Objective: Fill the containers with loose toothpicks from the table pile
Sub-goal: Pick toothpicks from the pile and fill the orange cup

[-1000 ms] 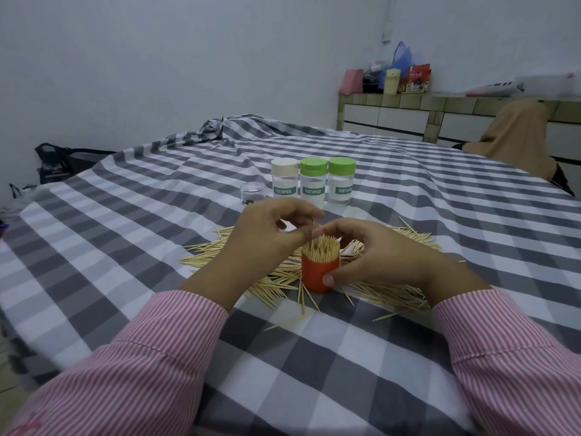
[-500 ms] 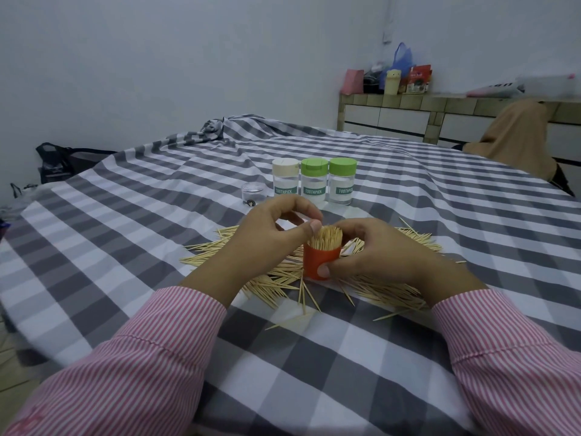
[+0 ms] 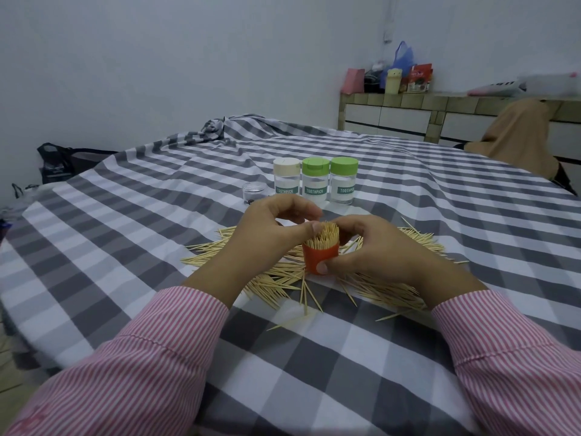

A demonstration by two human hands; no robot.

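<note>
— Right hand (image 3: 374, 247): how is it placed?

— It is wrapped round the orange container (image 3: 320, 258), thumb pressed on the front wall, fingers curled behind. The container is held upright just over the toothpick pile (image 3: 314, 272) on the checked surface (image 3: 314, 357), at the near middle.

— And the left hand (image 3: 276, 229)?

— Thumb and curled fingers are closed against the bundle of toothpicks (image 3: 325, 236) standing out of the container's mouth. Whether single sticks are pinched cannot be told.

— What is judged to make the step go well?

— The bundle is best gathered tight and kept parallel while it is pressed down, so that no stick is splayed over the rim. The container should be kept level; if it is tipped, the packed sticks are likely to be spilled back onto the pile.

— What is seen farther off?

— Three lidded toothpick jars (image 3: 312, 184) are lined up behind the hands, apparently filled already, with a small clear cup (image 3: 254, 190) beside them.
</note>
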